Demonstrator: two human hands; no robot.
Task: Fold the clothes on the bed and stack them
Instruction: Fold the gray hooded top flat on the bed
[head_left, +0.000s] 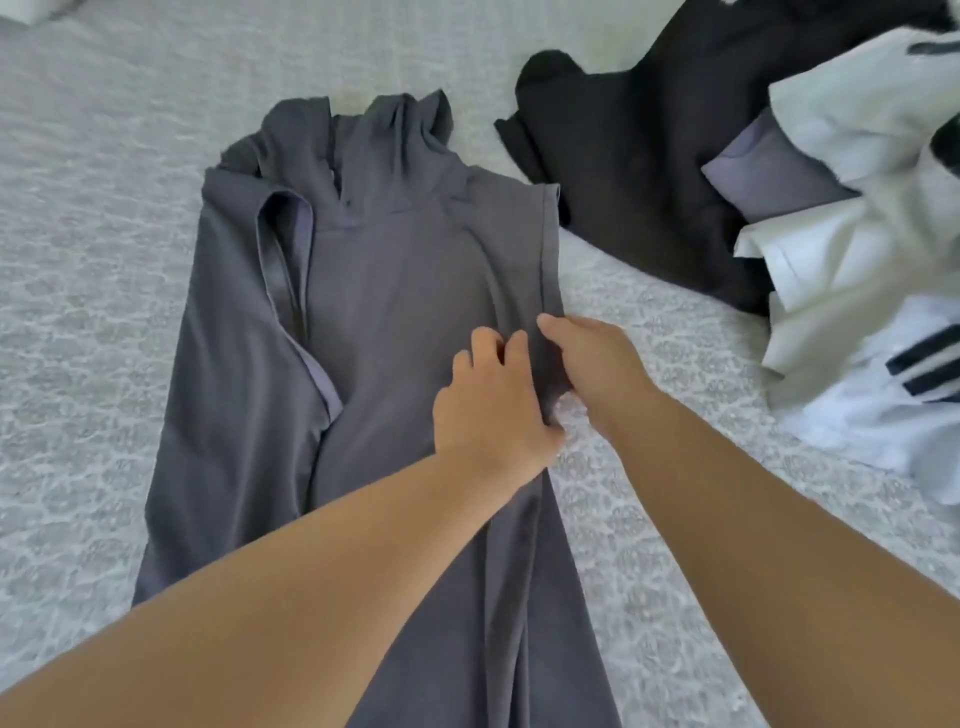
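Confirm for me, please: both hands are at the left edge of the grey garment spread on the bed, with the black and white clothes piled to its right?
Not quite: in the head view both hands, left hand and right hand, are at the right edge of the grey garment. The black clothes and white clothes do lie to its right.

Dark grey garment (395, 322) lies lengthwise, sides folded inward, on the bed (93, 260).

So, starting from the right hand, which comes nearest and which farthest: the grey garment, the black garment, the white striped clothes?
From the right hand, in the head view:
1. Grey garment: gripped at its right edge.
2. Black garment and white striped clothes: both off to the right, too close to rank.
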